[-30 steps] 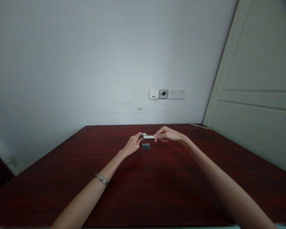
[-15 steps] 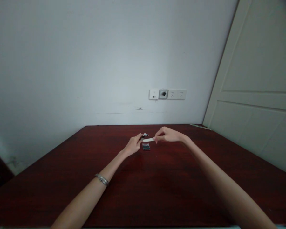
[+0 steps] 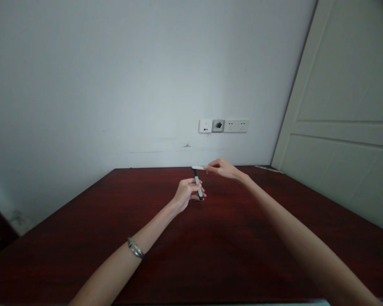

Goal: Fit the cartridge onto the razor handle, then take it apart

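My left hand (image 3: 185, 194) is closed around the grey-and-black handle of what looks like a razor (image 3: 197, 182), which stands nearly upright with its black neck at the top. My right hand (image 3: 222, 168) pinches one end of a slim white strip (image 3: 198, 167). That strip lies level across the razor's upper end and hides its head; whether the two touch I cannot tell. Under my left fingers only a sliver of a small clear case shows, the rest being covered by the hand.
Both arms reach over a dark red wooden table (image 3: 230, 246). Behind it rises a white wall with a row of sockets (image 3: 224, 126). A pale panelled door (image 3: 341, 127) stands at the right, and a thin strip (image 3: 268, 169) lies at the table's far right edge.
My left hand has turned, swinging the razor upright with its handle now in sight. My right hand has lifted the white strip up and away. The small clear case is now mostly hidden.
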Demonstrator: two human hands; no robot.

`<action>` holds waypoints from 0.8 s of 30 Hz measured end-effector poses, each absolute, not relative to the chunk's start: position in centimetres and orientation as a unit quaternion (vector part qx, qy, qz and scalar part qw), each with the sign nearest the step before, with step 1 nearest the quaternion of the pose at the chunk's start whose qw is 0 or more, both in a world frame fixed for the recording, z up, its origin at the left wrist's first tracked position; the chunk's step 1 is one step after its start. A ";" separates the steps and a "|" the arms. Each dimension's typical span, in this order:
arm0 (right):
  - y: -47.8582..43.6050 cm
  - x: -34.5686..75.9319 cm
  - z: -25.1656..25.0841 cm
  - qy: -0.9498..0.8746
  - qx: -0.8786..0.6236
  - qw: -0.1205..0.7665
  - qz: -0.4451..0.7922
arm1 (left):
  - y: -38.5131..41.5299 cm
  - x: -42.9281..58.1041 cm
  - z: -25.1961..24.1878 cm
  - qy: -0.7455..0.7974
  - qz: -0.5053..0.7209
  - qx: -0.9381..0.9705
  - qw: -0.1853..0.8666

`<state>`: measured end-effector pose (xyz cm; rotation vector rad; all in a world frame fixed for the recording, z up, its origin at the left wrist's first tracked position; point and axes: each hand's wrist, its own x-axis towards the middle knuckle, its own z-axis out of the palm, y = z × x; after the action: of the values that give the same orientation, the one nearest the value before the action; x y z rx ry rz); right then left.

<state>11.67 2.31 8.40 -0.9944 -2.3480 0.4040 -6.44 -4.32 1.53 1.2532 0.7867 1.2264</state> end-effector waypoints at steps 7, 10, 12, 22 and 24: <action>2.9 11.4 8.7 -0.878 -0.354 0.302 0.117 | -3.7 -7.1 1.5 0.312 0.531 0.522 0.590; 3.2 11.5 8.5 -0.880 -0.359 0.288 0.117 | -3.4 -7.3 1.4 0.311 0.533 0.520 0.590; 3.4 11.6 8.3 -0.866 -0.377 0.313 0.103 | -3.2 -7.5 1.3 0.308 0.532 0.524 0.590; 3.7 11.8 7.7 -0.847 -0.381 0.346 0.131 | -2.8 -7.9 1.1 0.309 0.524 0.542 0.580; 3.8 12.0 7.7 -0.859 -0.365 0.323 0.156 | -2.9 -7.9 1.1 0.312 0.523 0.543 0.579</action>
<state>11.97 3.77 7.67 -0.9588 -2.2555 0.4093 -7.93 -2.89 1.11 1.2695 0.7285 1.2230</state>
